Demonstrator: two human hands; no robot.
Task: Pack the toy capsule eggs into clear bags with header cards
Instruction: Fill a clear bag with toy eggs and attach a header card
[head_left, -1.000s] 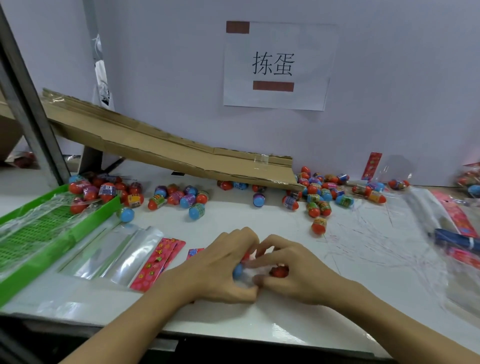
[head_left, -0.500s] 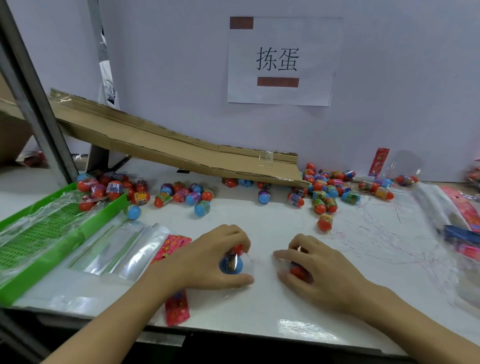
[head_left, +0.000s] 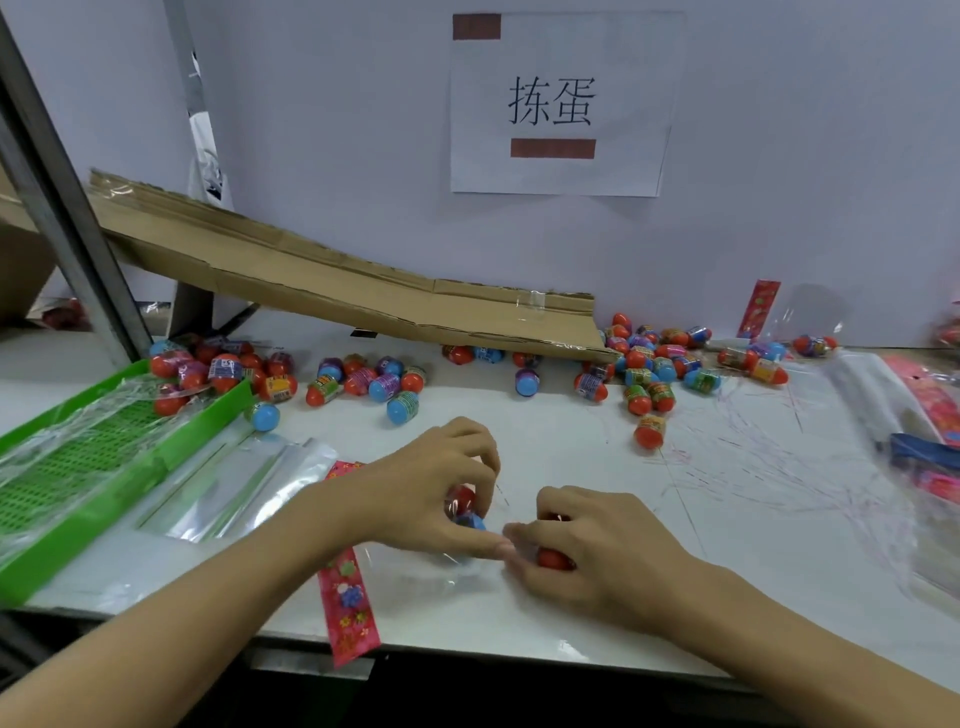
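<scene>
My left hand (head_left: 415, 493) curls around a red and blue capsule egg (head_left: 464, 510) near the table's front. My right hand (head_left: 587, 551) curls over a red capsule egg (head_left: 551, 558), its fingertips touching my left thumb. A clear bag (head_left: 415, 577) with a pink flowered header card (head_left: 349, 603) lies under and in front of my left hand, the card reaching over the table's front edge. Several loose capsule eggs (head_left: 649, 374) are scattered along the back of the table.
A cardboard ramp (head_left: 332, 291) slopes down from the left to the egg pile. A green tray (head_left: 93, 467) with plastic film sits at the left, a stack of clear bags (head_left: 234, 488) beside it. More bags and pink cards (head_left: 924, 405) lie at the right edge.
My hands parted, then came back together until right fingertips touch my left thumb. The pink header card has come into view below my left hand.
</scene>
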